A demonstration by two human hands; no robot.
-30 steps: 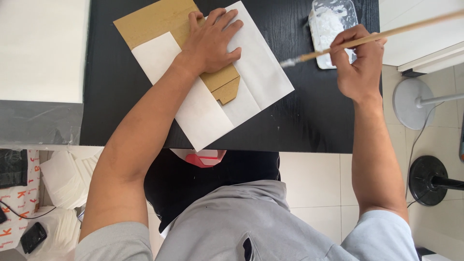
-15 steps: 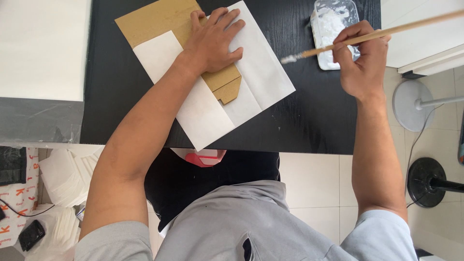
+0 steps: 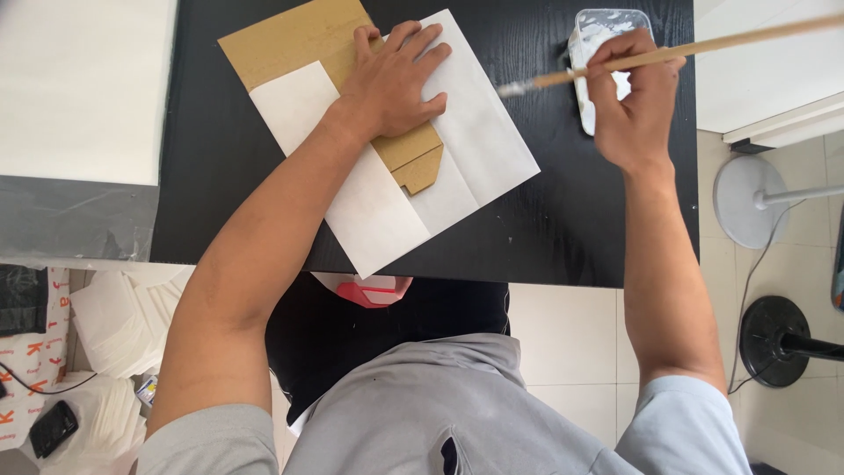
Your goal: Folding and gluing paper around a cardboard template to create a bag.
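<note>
My left hand (image 3: pixel 391 84) lies flat on a brown cardboard piece (image 3: pixel 294 40) that sits over white folded paper (image 3: pixel 479 132) on the black table (image 3: pixel 563 220). My right hand (image 3: pixel 633 101) grips a long wooden-handled brush (image 3: pixel 659 54). Its white-tipped bristles hover over the table, between the paper's right edge and a small clear tray of white paste (image 3: pixel 607 22). The right hand covers much of that tray.
A white sheet (image 3: pixel 83 84) lies on a grey surface at the left. Stacks of white paper (image 3: pixel 114 321) and a black device (image 3: pixel 53 428) sit on the floor at lower left. A fan base (image 3: pixel 747 198) and a black round stand (image 3: pixel 778 339) are on the tiled floor at right.
The right hand has carried the brush leftward, away from the paste tray toward the white paper. The left hand has stayed on the cardboard.
</note>
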